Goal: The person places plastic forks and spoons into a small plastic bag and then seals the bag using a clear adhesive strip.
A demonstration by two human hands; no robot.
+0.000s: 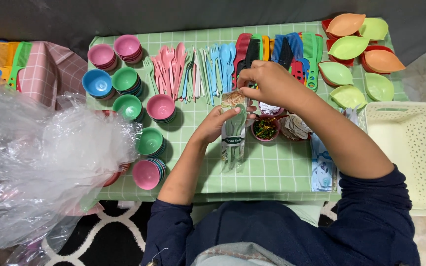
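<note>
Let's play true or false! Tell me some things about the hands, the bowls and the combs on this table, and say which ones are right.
1. Both hands hold a clear packet. True: the left hand grips its side, the right hand pinches its top.
2. The white basket is full of spoons. False: nothing shows inside it.
3. The small round bowls sit left of the hands. True.
4. The combs lie at the near edge of the table. False: they lie at the far edge.
5. The leaf-shaped dishes are all blue. False: they are green and orange.
</note>
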